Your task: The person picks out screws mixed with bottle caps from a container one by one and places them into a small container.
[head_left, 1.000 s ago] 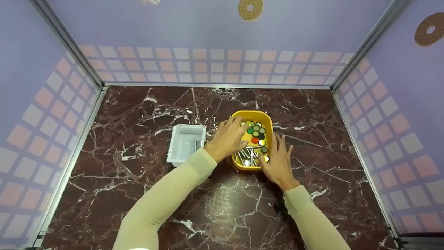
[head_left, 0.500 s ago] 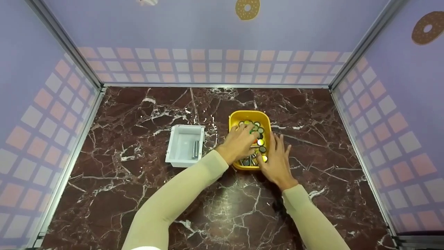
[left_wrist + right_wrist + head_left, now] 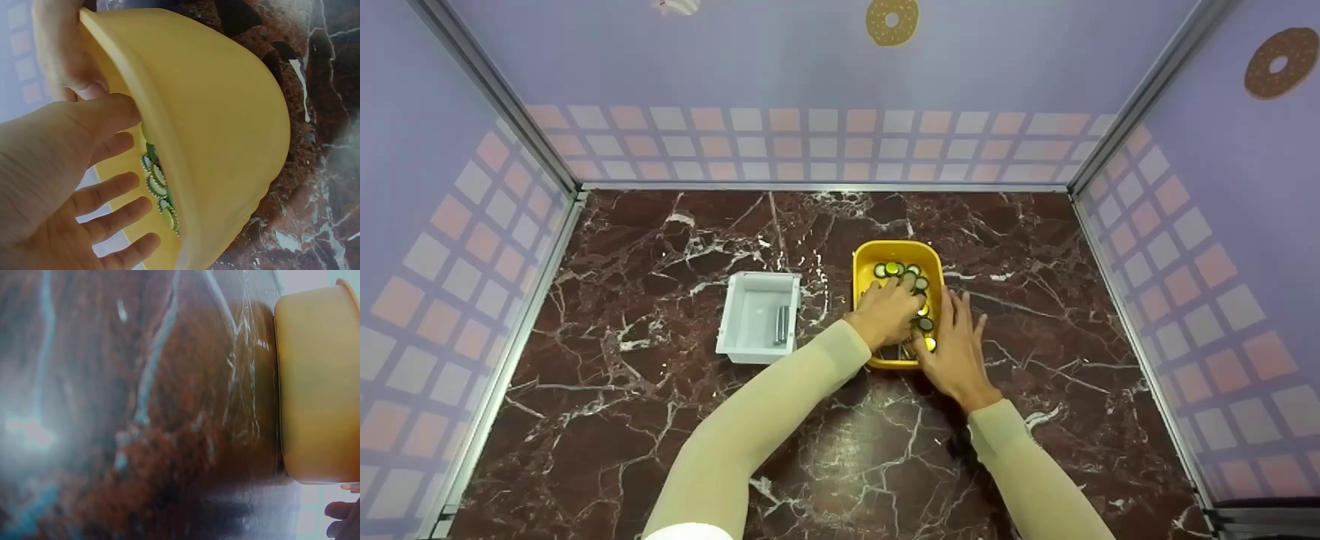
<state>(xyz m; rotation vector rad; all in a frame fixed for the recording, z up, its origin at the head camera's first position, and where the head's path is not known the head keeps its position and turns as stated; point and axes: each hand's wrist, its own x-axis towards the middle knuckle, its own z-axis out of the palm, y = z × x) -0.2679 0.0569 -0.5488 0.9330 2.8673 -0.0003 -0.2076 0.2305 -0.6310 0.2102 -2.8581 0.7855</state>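
A yellow plastic bin holds several bottle caps at its far end and thin metal pieces near its front wall. My left hand reaches down into it with fingers spread, as the left wrist view shows. The fingertips hang close to the crimped caps, and no object is visible between thumb and fingers. My right hand grips the bin's right side, thumb over the rim and fingers along the outer wall. In the right wrist view, the bin fills the right side; a few fingertips show below.
To the left stands a white bin with a few metal rods along its right side. Both bins sit on a dark red marbled tabletop. Purple panels in metal framing enclose the left, back and right.
My left hand has moved right and deeper into the yellow bin, now covering the middle caps and most metal pieces. The rods in the white bin have come into view. My right hand keeps its grip.
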